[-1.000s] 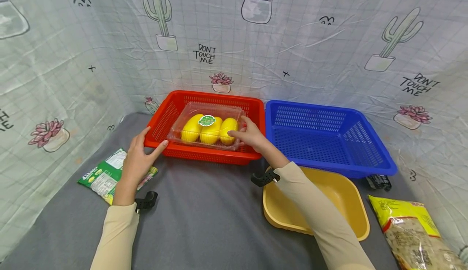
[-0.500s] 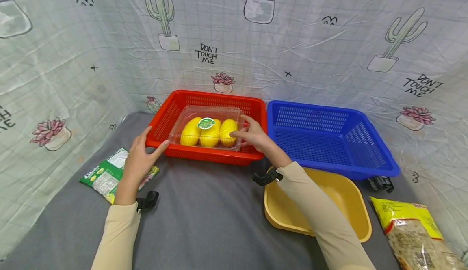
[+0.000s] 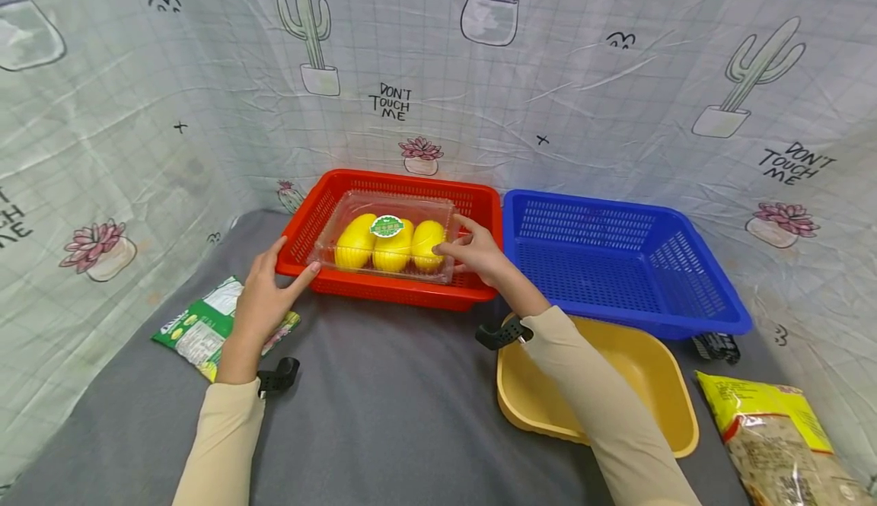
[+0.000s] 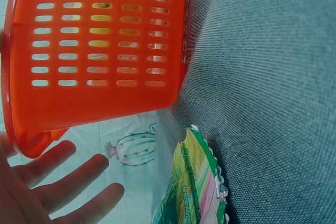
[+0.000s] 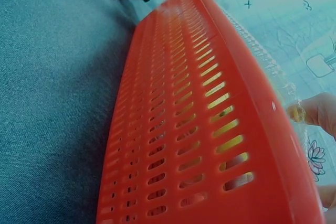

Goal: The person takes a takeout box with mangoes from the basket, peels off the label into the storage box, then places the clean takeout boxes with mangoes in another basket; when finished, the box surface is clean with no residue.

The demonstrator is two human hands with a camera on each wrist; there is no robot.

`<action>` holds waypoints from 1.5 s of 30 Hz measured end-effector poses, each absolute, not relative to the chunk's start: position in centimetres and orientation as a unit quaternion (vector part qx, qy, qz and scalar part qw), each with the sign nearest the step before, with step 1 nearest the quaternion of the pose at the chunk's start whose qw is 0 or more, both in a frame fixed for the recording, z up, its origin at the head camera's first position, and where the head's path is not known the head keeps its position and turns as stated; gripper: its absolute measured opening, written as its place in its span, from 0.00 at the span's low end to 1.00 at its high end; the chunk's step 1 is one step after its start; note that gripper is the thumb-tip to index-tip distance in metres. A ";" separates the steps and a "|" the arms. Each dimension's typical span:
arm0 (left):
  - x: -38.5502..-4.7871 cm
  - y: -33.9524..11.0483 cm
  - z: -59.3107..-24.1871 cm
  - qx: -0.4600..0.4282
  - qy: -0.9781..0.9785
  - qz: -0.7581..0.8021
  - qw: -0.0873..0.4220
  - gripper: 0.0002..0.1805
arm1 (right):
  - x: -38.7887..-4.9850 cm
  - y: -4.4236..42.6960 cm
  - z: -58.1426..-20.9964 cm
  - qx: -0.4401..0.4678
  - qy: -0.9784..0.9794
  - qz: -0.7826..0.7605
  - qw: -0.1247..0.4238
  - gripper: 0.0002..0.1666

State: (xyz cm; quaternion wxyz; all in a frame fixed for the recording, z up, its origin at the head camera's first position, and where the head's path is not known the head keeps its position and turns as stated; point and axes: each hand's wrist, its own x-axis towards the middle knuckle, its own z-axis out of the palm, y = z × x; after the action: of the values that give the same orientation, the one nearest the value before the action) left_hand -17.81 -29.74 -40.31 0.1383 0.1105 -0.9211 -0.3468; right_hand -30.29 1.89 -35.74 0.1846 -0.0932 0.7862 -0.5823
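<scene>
A clear plastic fruit box (image 3: pixel 332 236) with a round green label sits at a tilt in the red basket (image 3: pixel 384 287). Inside it are three yellow oval fruits (image 3: pixel 428 246) that look like mangoes. My right hand (image 3: pixel 479 255) grips the box's right end, thumb on the lid and fingers at the far side. At the basket's front left corner, my left hand (image 3: pixel 263 297) has its fingers spread, with index finger and thumb touching the rim. The left wrist view shows the other fingers (image 4: pixel 86 179) straight outside the basket.
Right of the red basket stands a blue basket (image 3: pixel 582 262), with a yellow tub (image 3: pixel 644 361) in front. A green snack bag (image 3: pixel 202 331) lies under the left forearm. A yellow-topped bag (image 3: pixel 774 430) lies far right. A black packet (image 3: pixel 715 345) shows below the blue basket.
The fruit box's far edge dipped lower in the red basket, then rose again, and the fruits shifted slightly. Both hands stay nearly in place; the view drifts a little.
</scene>
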 end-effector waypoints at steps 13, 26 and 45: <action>-17.9 -29.7 -40.2 0.111 -0.922 -0.347 0.131 0.52 | -29.2 1.8 -35.8 -0.074 0.766 -0.616 0.169 0.48; -18.2 -29.5 -40.1 0.097 -0.923 -0.349 0.128 0.51 | -28.8 3.2 -34.4 -0.072 0.741 -0.645 0.171 0.47; -18.0 -28.8 -39.9 0.066 -0.897 -0.384 0.211 0.46 | -28.3 4.8 -32.3 -0.084 0.738 -0.647 0.170 0.45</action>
State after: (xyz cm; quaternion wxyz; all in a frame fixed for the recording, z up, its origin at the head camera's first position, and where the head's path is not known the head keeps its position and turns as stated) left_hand -17.96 -28.75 -39.87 0.2106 0.0657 -0.8965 -0.3841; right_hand -28.29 4.80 -32.33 0.1701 -0.0841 0.7385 -0.6470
